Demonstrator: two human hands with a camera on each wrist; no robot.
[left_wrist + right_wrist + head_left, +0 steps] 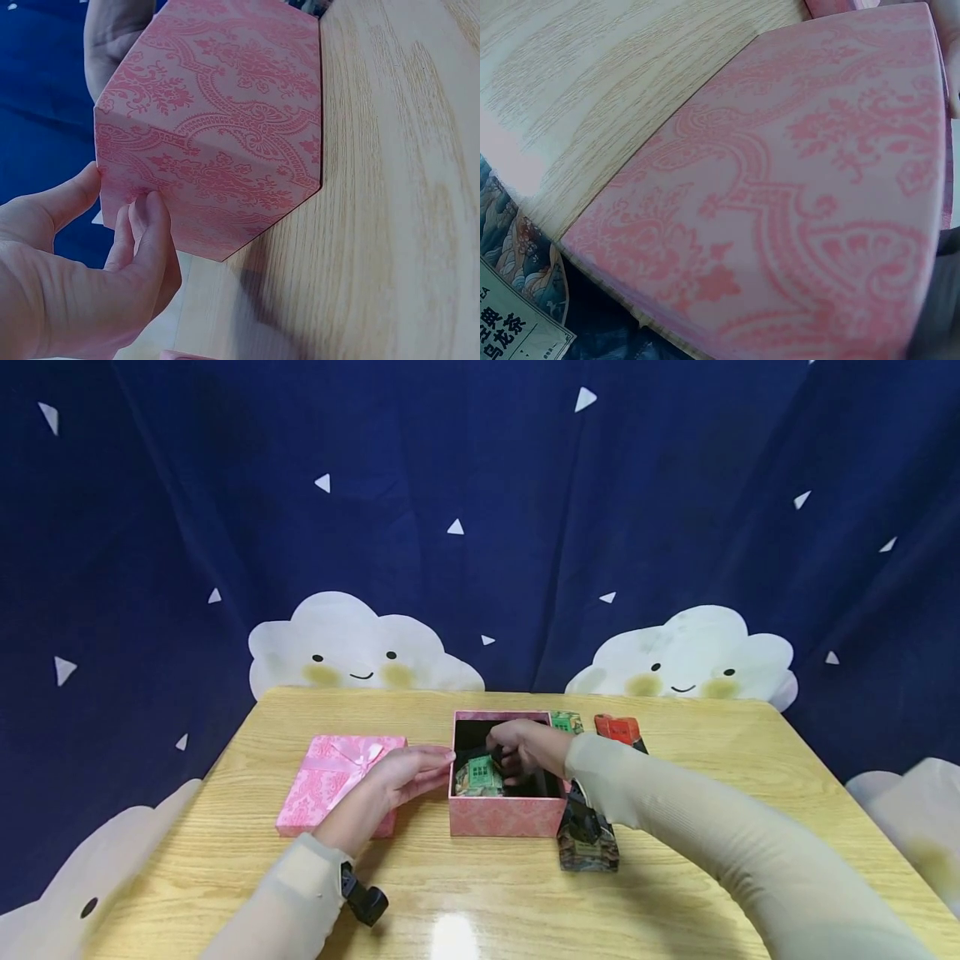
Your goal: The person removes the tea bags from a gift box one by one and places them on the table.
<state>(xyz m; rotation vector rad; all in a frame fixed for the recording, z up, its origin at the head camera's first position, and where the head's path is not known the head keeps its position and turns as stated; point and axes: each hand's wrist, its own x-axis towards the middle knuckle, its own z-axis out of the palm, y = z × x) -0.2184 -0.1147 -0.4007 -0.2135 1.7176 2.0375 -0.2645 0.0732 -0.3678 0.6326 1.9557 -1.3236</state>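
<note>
An uncovered pink patterned gift box (507, 817) stands on the table, its inside dark. My left hand (411, 772) holds its left side, thumb at the rim and bent fingers (154, 225) against the outer wall. My right hand (517, 747) reaches down into the box with curled fingers, beside a tea packet with a green label (480, 773). Whether those fingers grip a packet I cannot tell. The right wrist view shows the box's patterned outer wall (780, 165) and not the fingers.
Left of the box lies its pink lid (322, 777) with a ribbon bow. Along its right are a green-labelled packet (567, 722), a red-topped packet (619, 729) and a dark packet (589, 857) partly under the right wrist. A dark blue curtain (480, 577) hangs behind the table.
</note>
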